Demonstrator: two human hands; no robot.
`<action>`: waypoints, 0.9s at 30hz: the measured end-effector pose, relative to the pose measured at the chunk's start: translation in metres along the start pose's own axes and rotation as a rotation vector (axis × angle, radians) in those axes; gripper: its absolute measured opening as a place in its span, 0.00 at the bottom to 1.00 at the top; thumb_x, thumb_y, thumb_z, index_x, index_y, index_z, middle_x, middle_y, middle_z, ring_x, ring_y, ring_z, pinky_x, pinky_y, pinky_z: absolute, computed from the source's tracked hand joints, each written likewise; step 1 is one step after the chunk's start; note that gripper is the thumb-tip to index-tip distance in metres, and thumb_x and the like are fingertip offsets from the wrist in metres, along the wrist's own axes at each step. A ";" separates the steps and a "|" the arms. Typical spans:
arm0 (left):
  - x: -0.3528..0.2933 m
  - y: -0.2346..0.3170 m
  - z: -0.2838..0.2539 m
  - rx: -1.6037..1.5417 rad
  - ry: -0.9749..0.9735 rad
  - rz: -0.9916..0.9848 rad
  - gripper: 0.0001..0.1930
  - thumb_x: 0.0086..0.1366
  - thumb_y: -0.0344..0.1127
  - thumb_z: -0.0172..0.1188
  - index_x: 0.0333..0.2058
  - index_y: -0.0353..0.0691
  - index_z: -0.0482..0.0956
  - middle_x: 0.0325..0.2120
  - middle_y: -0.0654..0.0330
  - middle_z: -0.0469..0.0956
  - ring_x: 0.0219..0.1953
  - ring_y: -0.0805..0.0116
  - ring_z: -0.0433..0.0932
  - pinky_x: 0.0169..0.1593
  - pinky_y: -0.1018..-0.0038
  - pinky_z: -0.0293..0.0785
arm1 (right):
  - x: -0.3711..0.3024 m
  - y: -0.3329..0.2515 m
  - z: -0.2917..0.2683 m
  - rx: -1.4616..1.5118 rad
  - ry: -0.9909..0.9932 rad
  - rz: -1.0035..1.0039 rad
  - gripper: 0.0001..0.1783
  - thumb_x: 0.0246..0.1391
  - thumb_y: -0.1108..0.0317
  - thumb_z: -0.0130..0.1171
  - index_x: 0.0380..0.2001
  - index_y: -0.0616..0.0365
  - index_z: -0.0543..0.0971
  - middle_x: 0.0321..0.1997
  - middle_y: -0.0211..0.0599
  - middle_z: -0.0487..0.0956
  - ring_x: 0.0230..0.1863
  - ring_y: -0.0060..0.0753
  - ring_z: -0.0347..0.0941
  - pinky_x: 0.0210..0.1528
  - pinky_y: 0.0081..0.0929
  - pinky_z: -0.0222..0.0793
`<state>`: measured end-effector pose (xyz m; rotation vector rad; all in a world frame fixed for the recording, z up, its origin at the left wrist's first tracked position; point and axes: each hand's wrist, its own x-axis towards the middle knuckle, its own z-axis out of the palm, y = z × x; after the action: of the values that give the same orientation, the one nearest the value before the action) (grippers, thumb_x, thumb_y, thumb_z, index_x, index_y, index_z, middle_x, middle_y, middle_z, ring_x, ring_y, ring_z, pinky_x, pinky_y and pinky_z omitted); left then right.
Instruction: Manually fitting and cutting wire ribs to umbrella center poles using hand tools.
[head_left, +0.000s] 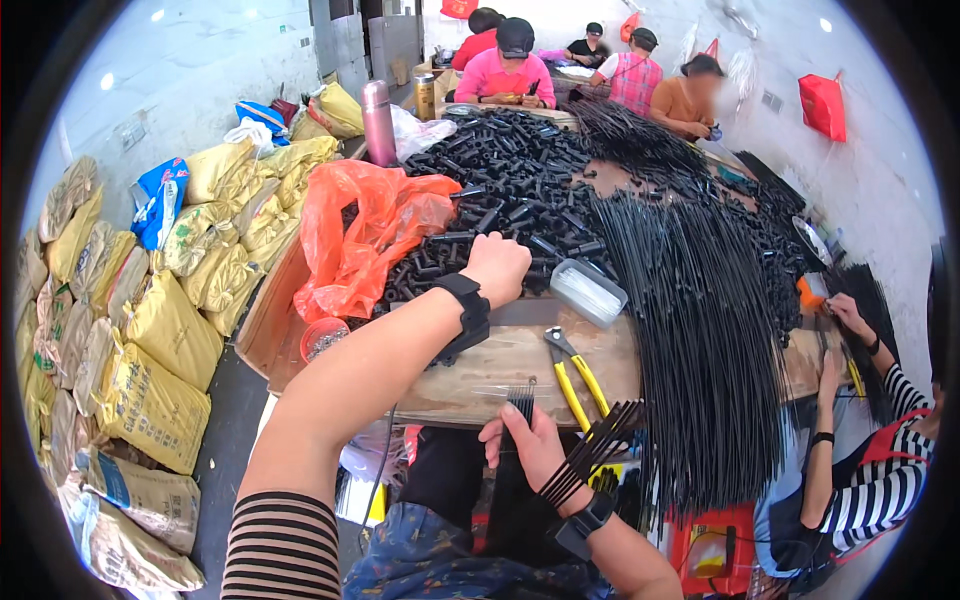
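Observation:
My left hand [498, 268] reaches over the near edge of a heap of short black tubular parts [515, 165]. Its fingers are curled in and face away, so anything in them is hidden. Lower down, close to the table's front edge, my right hand [532, 445] is closed around a bundle of thin black rods [585, 462]. The rods' ends stick up past the fingers, and their length runs back beside the wrist. Between the hands and slightly right lie end-cutting pliers [572, 375] with yellow handles. A clear plastic box [588, 292] of thin pale pieces sits beside the heap.
Long black rods [690, 350] lie in a thick stack at the right, overhanging the table edge. An orange plastic bag [360, 230], a red cup of small metal bits [325, 338] and a pink flask [378, 122] stand left. Yellow sacks [165, 330] line the wall. A co-worker's hands [840, 335] work at right.

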<state>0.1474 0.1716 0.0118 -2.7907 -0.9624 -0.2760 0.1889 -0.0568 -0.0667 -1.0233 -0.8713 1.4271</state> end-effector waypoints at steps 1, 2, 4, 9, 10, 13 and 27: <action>0.002 -0.001 0.004 0.025 0.027 -0.002 0.09 0.46 0.35 0.65 0.26 0.37 0.81 0.31 0.54 0.80 0.38 0.53 0.77 0.41 0.61 0.74 | 0.000 0.001 -0.001 0.028 -0.019 -0.001 0.13 0.66 0.62 0.42 0.36 0.63 0.66 0.28 0.42 0.77 0.23 0.26 0.73 0.24 0.23 0.73; 0.004 -0.003 0.007 0.051 0.055 -0.006 0.09 0.46 0.34 0.65 0.26 0.37 0.81 0.30 0.54 0.80 0.37 0.53 0.77 0.40 0.61 0.74 | -0.001 0.001 -0.001 0.035 -0.014 0.002 0.13 0.66 0.62 0.42 0.36 0.63 0.66 0.28 0.42 0.77 0.23 0.26 0.73 0.24 0.23 0.73; 0.006 -0.004 0.009 0.042 0.056 -0.010 0.07 0.47 0.33 0.64 0.26 0.38 0.80 0.30 0.53 0.80 0.37 0.54 0.78 0.40 0.61 0.74 | -0.003 0.000 0.001 0.045 0.001 -0.001 0.13 0.66 0.62 0.42 0.35 0.63 0.66 0.28 0.42 0.77 0.23 0.25 0.73 0.25 0.23 0.73; 0.003 -0.002 0.011 -0.018 0.044 -0.015 0.06 0.49 0.27 0.59 0.29 0.39 0.80 0.33 0.53 0.79 0.40 0.55 0.77 0.41 0.61 0.71 | -0.002 0.003 -0.003 0.030 0.002 -0.020 0.13 0.65 0.61 0.44 0.34 0.60 0.66 0.28 0.42 0.78 0.22 0.26 0.74 0.24 0.24 0.73; 0.002 -0.002 0.011 -0.011 0.056 0.012 0.06 0.50 0.28 0.60 0.29 0.39 0.80 0.34 0.53 0.79 0.40 0.54 0.77 0.41 0.61 0.71 | -0.002 0.003 -0.004 0.028 0.001 -0.023 0.13 0.65 0.61 0.44 0.34 0.60 0.66 0.28 0.41 0.78 0.22 0.26 0.74 0.24 0.24 0.73; -0.004 -0.013 0.005 -0.198 0.218 -0.001 0.08 0.51 0.32 0.64 0.29 0.34 0.79 0.29 0.50 0.78 0.37 0.51 0.77 0.43 0.60 0.72 | -0.003 0.004 0.001 0.041 0.027 -0.015 0.13 0.65 0.60 0.44 0.34 0.60 0.67 0.28 0.41 0.78 0.22 0.26 0.74 0.24 0.23 0.73; -0.059 -0.035 -0.079 -0.563 -0.068 0.078 0.13 0.44 0.29 0.68 0.32 0.34 0.83 0.21 0.55 0.79 0.22 0.66 0.77 0.29 0.73 0.73 | -0.004 0.002 0.001 0.012 0.047 0.006 0.14 0.66 0.61 0.43 0.32 0.62 0.68 0.27 0.41 0.78 0.21 0.25 0.73 0.24 0.24 0.72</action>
<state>0.0710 0.1459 0.0787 -3.3539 -0.8974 -0.5141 0.1872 -0.0609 -0.0678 -1.0471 -0.8250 1.4062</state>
